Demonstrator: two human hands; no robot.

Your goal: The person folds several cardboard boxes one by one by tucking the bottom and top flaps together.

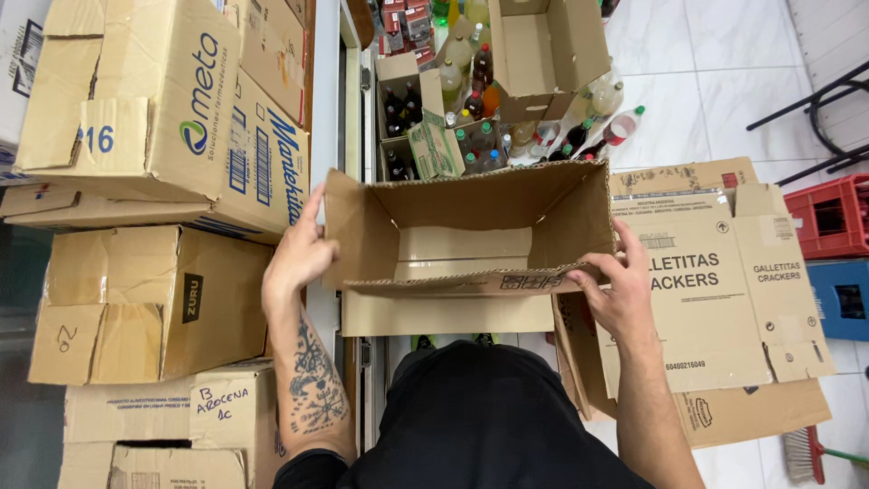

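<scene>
I hold an open, empty brown cardboard box [462,237] in front of my chest, its opening facing up toward me. My left hand [299,258] grips the box's left side flap. My right hand [615,290] clasps the near right corner, fingers curled over the rim. The box's near flap hangs down below its front edge. Nothing lies inside it.
Stacked cardboard boxes [154,118] fill the left side. Flattened cartons [715,299] lie on the tiled floor to the right. Beyond the box stand bottles [480,136] and an open carton [543,45]. A red crate [828,217], a blue crate [842,299] and a broom [806,453] sit at the right.
</scene>
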